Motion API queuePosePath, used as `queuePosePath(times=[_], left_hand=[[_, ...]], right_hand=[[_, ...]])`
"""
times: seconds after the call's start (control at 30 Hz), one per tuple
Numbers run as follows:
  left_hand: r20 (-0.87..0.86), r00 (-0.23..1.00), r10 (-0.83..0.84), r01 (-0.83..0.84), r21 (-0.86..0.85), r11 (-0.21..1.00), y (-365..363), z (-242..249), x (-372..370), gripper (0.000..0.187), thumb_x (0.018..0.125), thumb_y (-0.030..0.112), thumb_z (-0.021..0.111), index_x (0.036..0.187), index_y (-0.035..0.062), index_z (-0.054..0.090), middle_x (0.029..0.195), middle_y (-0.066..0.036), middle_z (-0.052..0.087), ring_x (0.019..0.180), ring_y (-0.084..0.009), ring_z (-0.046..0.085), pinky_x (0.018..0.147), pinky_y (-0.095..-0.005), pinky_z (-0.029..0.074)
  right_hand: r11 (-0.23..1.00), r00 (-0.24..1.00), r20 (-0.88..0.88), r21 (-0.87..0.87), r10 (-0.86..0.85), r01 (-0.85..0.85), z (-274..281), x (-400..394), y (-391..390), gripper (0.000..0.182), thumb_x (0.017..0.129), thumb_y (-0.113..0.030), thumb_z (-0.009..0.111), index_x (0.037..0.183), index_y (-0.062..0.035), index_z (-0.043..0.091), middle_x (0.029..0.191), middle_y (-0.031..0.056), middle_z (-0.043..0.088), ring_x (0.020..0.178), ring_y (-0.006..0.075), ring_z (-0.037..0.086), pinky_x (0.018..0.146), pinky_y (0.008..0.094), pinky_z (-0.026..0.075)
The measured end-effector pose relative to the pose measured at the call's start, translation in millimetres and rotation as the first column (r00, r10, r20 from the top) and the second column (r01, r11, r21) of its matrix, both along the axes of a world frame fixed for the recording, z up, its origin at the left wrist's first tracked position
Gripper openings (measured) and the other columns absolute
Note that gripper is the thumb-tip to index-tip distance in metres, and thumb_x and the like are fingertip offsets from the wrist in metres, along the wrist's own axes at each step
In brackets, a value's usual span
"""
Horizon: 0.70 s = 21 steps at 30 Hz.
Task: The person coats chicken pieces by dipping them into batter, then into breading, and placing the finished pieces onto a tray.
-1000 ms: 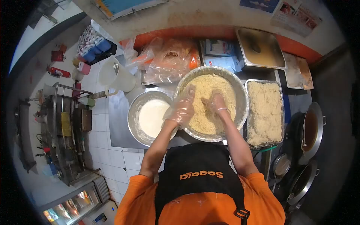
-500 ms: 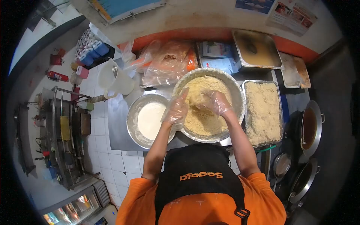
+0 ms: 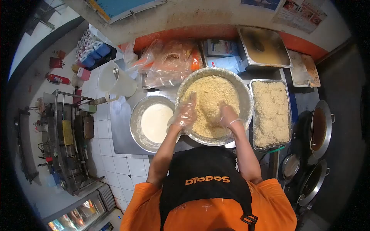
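A large metal bowl (image 3: 247, 90) holds pale yellow, crumbly coating (image 3: 214, 86) with a hollow toward the near side. My left hand (image 3: 186, 114), in a clear plastic glove, rests against the coating at the bowl's left side, fingers stretched forward. Gloved likewise, my right hand (image 3: 228, 114) dips into the coating at the right, its fingers apart and partly hidden. Neither hand visibly lifts anything. Left of the big bowl stands a smaller metal bowl (image 3: 135, 129) of white powder or batter (image 3: 156, 123); my left wrist is above its right edge.
A metal tray heaped with crumb-coated pieces (image 3: 271, 113) sits at the right. Behind are plastic bags (image 3: 173, 61), a blue-and-white packet (image 3: 223, 64) and a deep steel pan (image 3: 266, 50). A white jug (image 3: 122, 82) stands back left. Woks (image 3: 322, 129) are far right.
My right hand has lowered into the coating and turned, moving slightly toward me. My left hand has shifted a little down and right. Loose coating between the hands has settled.
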<state>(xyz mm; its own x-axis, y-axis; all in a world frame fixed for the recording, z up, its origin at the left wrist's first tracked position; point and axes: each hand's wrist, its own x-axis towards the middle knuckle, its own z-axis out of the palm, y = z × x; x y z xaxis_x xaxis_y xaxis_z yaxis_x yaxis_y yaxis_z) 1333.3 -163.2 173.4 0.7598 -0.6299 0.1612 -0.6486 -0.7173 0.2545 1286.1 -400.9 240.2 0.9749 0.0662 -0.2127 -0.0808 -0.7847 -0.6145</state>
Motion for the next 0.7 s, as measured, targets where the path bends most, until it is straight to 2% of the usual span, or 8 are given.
queuePosePath(times=[0.1,0.2,0.33,0.4,0.43,0.53,0.63,0.7], left_hand=[[-0.015,0.999,0.031,-0.032,-0.076,0.997,-7,12,2,0.08,0.085,0.012,0.054,0.159,0.0029,0.025,0.153,-0.019,0.045,0.11,-0.0305,0.063,0.095,-0.0409,0.048],[-0.309,0.946,0.1,-0.131,-0.08,0.988,-8,16,3,0.08,0.086,0.012,0.054,0.16,0.0062,0.025,0.148,-0.017,0.051,0.097,-0.0318,0.065,0.086,-0.0427,0.049],[-0.183,0.98,0.072,-0.087,-0.077,0.993,4,-52,4,0.081,0.085,0.013,0.056,0.16,0.0079,0.025,0.147,-0.016,0.053,0.092,-0.031,0.064,0.082,-0.0411,0.05],[-0.047,0.996,0.078,-0.075,0.062,0.995,-3,-38,6,0.081,0.085,0.013,0.057,0.16,0.0076,0.025,0.148,-0.016,0.052,0.093,-0.0302,0.063,0.082,-0.04,0.05],[-0.034,0.995,0.092,-0.093,-0.049,0.994,-13,9,2,0.08,0.085,0.012,0.056,0.16,0.0064,0.026,0.149,-0.018,0.05,0.102,-0.0302,0.063,0.086,-0.0396,0.05],[-0.08,0.995,0.052,-0.06,-0.106,0.993,-30,49,-2,0.075,0.083,0.008,0.055,0.154,-0.0009,0.033,0.15,-0.023,0.047,0.126,-0.0307,0.054,0.103,-0.0376,0.045],[-0.132,0.988,-0.077,0.085,0.055,0.995,-38,50,-6,0.069,0.082,0.005,0.052,0.149,-0.0063,0.039,0.15,-0.025,0.046,0.142,-0.0312,0.044,0.115,-0.0364,0.038],[-0.137,0.976,-0.166,0.188,0.163,0.969,-36,43,-7,0.067,0.084,0.004,0.05,0.149,-0.0054,0.039,0.151,-0.024,0.045,0.143,-0.0312,0.042,0.117,-0.0368,0.037]], right_hand=[[0.931,0.995,-0.102,-0.362,0.009,-0.046,-43,-11,9,0.03,0.079,-0.017,0.073,0.099,0.0053,0.067,0.094,0.0301,0.068,0.093,0.0456,0.068,0.081,0.0486,0.056],[0.982,1.0,0.016,-0.188,0.003,0.0,-96,-8,1,0.025,0.081,-0.012,0.069,0.098,0.006,0.065,0.091,0.0277,0.07,0.089,0.045,0.069,0.078,0.0478,0.056],[0.997,0.983,-0.18,0.08,0.019,-0.005,23,12,15,0.033,0.085,-0.013,0.06,0.11,0.0089,0.065,0.109,0.0322,0.067,0.108,0.045,0.065,0.095,0.0456,0.053],[0.628,0.872,0.165,-0.755,0.461,-0.189,-22,14,31,0.05,0.088,-0.012,0.051,0.132,0.012,0.053,0.138,0.0371,0.051,0.133,0.0456,0.049,0.114,0.0453,0.038],[0.629,0.873,0.17,-0.756,0.456,-0.181,-50,18,32,0.05,0.088,-0.012,0.051,0.132,0.012,0.053,0.138,0.0371,0.051,0.133,0.0456,0.049,0.114,0.0453,0.038],[0.907,0.904,0.276,-0.359,0.327,-0.218,-74,19,30,0.068,0.089,-0.006,0.044,0.153,0.0089,0.027,0.161,0.0321,0.022,0.15,0.0404,0.028,0.124,0.0432,0.022],[0.955,0.958,0.082,0.094,0.274,-0.281,-40,36,0,0.074,0.086,-0.004,0.051,0.157,-0.0072,0.03,0.154,0.0253,0.042,0.14,0.0381,0.045,0.117,0.0437,0.035],[0.957,0.988,0.07,0.246,0.138,-0.152,-32,39,-22,0.049,0.091,-0.009,0.051,0.14,-0.0008,0.054,0.147,0.0268,0.049,0.137,0.0344,0.05,0.112,0.0412,0.041]])
